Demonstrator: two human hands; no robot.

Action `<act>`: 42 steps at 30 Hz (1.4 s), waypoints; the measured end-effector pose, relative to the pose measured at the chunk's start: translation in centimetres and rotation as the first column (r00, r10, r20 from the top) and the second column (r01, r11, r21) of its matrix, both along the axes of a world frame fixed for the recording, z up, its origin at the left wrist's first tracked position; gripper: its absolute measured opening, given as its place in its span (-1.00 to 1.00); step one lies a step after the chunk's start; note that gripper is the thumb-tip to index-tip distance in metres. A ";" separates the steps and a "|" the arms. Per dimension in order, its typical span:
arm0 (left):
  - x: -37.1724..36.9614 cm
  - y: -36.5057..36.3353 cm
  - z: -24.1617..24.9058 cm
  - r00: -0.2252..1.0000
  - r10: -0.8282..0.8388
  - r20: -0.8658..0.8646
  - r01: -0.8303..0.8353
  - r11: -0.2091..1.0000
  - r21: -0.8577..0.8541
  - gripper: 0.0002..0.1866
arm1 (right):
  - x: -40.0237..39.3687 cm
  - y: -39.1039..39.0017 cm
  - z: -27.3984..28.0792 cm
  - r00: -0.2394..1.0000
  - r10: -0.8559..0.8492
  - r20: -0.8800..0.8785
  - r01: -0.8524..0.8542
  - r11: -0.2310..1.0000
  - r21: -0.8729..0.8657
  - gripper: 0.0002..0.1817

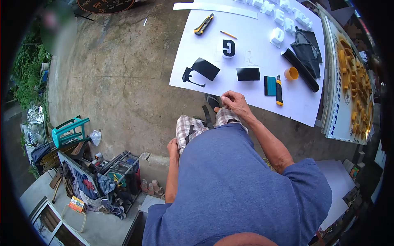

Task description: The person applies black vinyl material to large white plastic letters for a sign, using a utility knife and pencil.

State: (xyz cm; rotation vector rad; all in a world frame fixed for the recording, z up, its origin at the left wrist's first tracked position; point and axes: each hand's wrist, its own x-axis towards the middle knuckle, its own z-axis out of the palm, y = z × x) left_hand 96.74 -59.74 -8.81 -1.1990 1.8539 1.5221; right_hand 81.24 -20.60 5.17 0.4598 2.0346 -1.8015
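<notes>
My right hand [235, 103] is over my right knee, just off the near edge of the white board [230, 80]; its fingers are curled in, and whatever they may hold is too small to make out. My left hand [172, 148] rests against the side of my plaid shorts [187, 127], its fingers mostly hidden. On the board lie a black rectangle [248, 74], a black sheet with cut-out scraps [206, 69], a teal squeegee [269, 86] and a yellow-black utility knife [279, 90]. A white letter G with a black face [228, 48] stands farther back.
Also on the board are another cutter [204, 24], a pencil [228, 35], an orange cup [291, 74], a black roll [300, 69] and several white letters [277, 37]. A teal stool [69, 132] and a cluttered rack [119, 172] stand left. Yellow letters [357, 90] sit right.
</notes>
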 end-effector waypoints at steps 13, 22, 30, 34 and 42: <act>-23.0 -25.6 -4.1 1.000 -0.001 -0.003 0.002 0.979 0.205 -0.85 | -12.2 -21.6 1.7 0.991 -0.136 0.005 0.136 0.990 0.023 -0.74; -43.1 -30.4 -2.9 0.919 -0.391 0.054 0.368 0.900 0.235 -0.77 | -16.8 -30.0 3.3 0.893 -0.441 0.090 0.444 0.896 -0.016 -0.77; -58.3 -21.2 -1.7 0.780 -0.623 -0.058 0.598 0.714 0.364 -0.64 | -25.6 -29.3 -0.1 0.780 -0.613 0.126 0.625 0.769 -0.134 -0.78; -64.9 -16.9 1.3 0.723 -0.682 -0.110 0.663 0.640 0.389 -0.57 | -32.3 -27.3 -2.1 0.723 -0.677 0.135 0.689 0.693 -0.213 -0.76; -77.6 -5.6 5.4 0.510 -0.839 -0.188 0.824 0.414 0.386 -0.48 | -41.8 -20.6 -1.2 0.558 -0.828 0.045 0.815 0.537 -0.218 -0.75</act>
